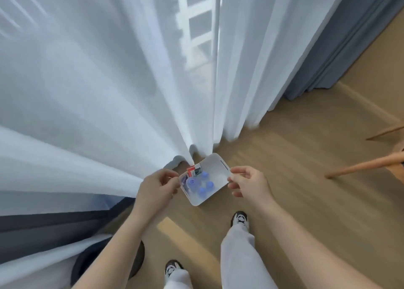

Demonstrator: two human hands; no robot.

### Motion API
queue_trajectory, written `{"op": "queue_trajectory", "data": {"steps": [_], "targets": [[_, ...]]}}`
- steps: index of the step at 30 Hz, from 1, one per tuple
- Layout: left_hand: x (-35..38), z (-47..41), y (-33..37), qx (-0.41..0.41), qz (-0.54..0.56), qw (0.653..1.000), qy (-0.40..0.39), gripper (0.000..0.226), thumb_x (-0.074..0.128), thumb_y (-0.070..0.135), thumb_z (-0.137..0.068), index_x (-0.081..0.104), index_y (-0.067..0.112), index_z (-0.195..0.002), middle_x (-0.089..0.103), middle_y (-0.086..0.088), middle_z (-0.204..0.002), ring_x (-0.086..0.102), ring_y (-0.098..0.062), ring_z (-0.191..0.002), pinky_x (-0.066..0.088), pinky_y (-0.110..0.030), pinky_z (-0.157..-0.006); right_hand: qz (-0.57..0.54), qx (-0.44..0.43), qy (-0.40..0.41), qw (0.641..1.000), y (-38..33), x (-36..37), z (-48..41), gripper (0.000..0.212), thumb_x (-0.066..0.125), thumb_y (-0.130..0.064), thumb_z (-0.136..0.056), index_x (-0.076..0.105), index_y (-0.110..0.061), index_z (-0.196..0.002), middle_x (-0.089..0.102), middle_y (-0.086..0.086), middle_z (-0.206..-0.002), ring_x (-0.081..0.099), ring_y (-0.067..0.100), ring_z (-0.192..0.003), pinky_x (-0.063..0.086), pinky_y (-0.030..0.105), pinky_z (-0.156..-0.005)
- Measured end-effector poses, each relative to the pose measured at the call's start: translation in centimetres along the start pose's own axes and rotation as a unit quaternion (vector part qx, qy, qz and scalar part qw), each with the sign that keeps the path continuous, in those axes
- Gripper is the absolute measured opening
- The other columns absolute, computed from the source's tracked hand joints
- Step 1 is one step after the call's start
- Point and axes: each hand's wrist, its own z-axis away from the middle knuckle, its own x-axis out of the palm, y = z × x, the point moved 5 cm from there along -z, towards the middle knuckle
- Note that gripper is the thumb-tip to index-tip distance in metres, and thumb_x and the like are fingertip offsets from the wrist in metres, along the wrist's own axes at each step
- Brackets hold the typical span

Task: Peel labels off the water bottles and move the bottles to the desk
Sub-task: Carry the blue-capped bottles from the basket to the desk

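A small white bin [216,166] hangs above the wooden floor in front of me. Several water bottles [204,185] with blue caps stand upright in its left half. A red and white label or packet [192,170] lies at its far left corner. My left hand [158,185] pinches the bin's left rim. On the right rim, my right hand [248,181] grips with thumb and fingers. The bottles' bodies are mostly hidden below their caps.
White sheer curtains [98,92] fill the left and centre, touching the floor just behind the bin. A grey-blue curtain [349,48] hangs at the right. Wooden chair legs [363,165] jut in from the right. A dark round object [105,264] sits lower left beside my feet.
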Motion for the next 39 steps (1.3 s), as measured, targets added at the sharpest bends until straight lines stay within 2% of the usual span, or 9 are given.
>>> {"op": "queue_trajectory", "data": {"steps": [8,13,17,20,26,29,33,36,39], "targets": [[13.1,-14.9,-11.0,-0.082,-0.055,0.994,-0.043,0.009,0.059,0.016,-0.083,0.067,0.021,-0.081,0.071,0.002,-0.071,0.065,-0.016,-0.068,0.054,-0.037,-0.074,0.032,0.066,-0.013,0.997,11.8,1.0,-18.3,0.016,0.055,-0.003,-0.084,0.063,-0.013,-0.094,0.066,0.004,-0.079,0.061,0.014,-0.066,0.052,0.03,-0.061],[21.2,-24.8,-18.2,-0.04,-0.191,0.977,-0.085,0.022,0.051,0.016,-0.086,0.065,0.016,-0.103,0.068,0.002,-0.088,0.064,-0.021,-0.085,0.048,-0.027,-0.074,0.064,0.071,0.015,0.995,21.1,4.6,-27.5,0.021,0.059,-0.007,-0.079,0.061,-0.024,-0.09,0.064,-0.005,-0.089,0.063,0.019,-0.082,0.055,0.045,-0.082],[25.1,-31.5,-23.0,0.022,-0.276,0.958,-0.073,0.037,0.051,0.013,-0.083,0.059,0.017,-0.119,0.066,-0.003,-0.112,0.059,-0.024,-0.103,0.04,-0.026,-0.079,0.128,0.047,-0.025,0.99,26.8,8.2,-33.3,0.044,0.06,-0.006,-0.079,0.055,-0.018,-0.121,0.059,-0.002,-0.114,0.057,0.013,-0.092,0.047,0.023,-0.071],[27.6,-35.6,-26.1,0.056,-0.323,0.94,-0.09,0.046,0.059,0.012,-0.078,0.055,0.019,-0.122,0.064,-0.003,-0.117,0.056,-0.026,-0.108,0.038,-0.028,-0.075,0.235,0.012,-0.085,0.968,30.6,10.7,-37.0,0.056,0.063,-0.007,-0.077,0.048,-0.017,-0.13,0.053,0.0,-0.131,0.052,0.018,-0.114,0.041,0.025,-0.083],[32.4,-40.5,-30.4,0.083,-0.384,0.911,-0.128,0.049,0.068,0.015,-0.078,0.052,0.017,-0.124,0.063,-0.009,-0.119,0.058,-0.032,-0.106,0.039,-0.032,-0.078,0.387,-0.047,-0.172,0.904,36.4,13.2,-41.7,0.067,0.07,-0.019,-0.077,0.039,-0.024,-0.136,0.048,-0.002,-0.139,0.047,0.024,-0.125,0.041,0.034,-0.096],[33.5,-41.4,-30.5,0.089,-0.382,0.916,-0.083,0.041,0.068,0.022,-0.08,0.056,0.019,-0.119,0.067,-0.01,-0.109,0.06,-0.032,-0.099,0.042,-0.033,-0.074,0.438,-0.081,-0.151,0.882,37.3,13.4,-42.9,0.059,0.065,-0.031,-0.08,0.042,-0.025,-0.133,0.055,0.002,-0.131,0.052,0.027,-0.118,0.045,0.037,-0.09],[33.9,-40.6,-29.6,0.117,-0.391,0.91,-0.077,0.033,0.062,0.027,-0.082,0.059,0.02,-0.114,0.069,-0.01,-0.099,0.061,-0.03,-0.089,0.047,-0.036,-0.074,0.477,-0.135,-0.11,0.862,36.5,13.8,-42.8,0.033,0.058,-0.036,-0.083,0.056,-0.017,-0.11,0.065,0.004,-0.108,0.062,0.03,-0.098,0.042,0.033,-0.072],[31.7,-38.8,-27.5,0.107,-0.344,0.932,-0.043,0.041,0.066,0.031,-0.079,0.06,0.023,-0.118,0.071,-0.006,-0.102,0.062,-0.029,-0.097,0.048,-0.035,-0.082,0.411,-0.133,-0.064,0.899,33.9,11.9,-40.9,0.03,0.061,-0.037,-0.08,0.061,-0.015,-0.099,0.066,0.001,-0.093,0.06,0.024,-0.089,0.035,0.029,-0.064],[27.8,-36.2,-23.7,0.103,-0.263,0.959,-0.005,0.041,0.073,0.031,-0.072,0.066,0.026,-0.112,0.07,0.0,-0.098,0.061,-0.022,-0.096,0.042,-0.027,-0.079,0.306,-0.139,-0.003,0.942,29.2,8.4,-37.4,0.022,0.068,-0.034,-0.073,0.063,-0.017,-0.086,0.056,-0.007,-0.074,0.054,0.019,-0.078,0.041,0.032,-0.063]]}}
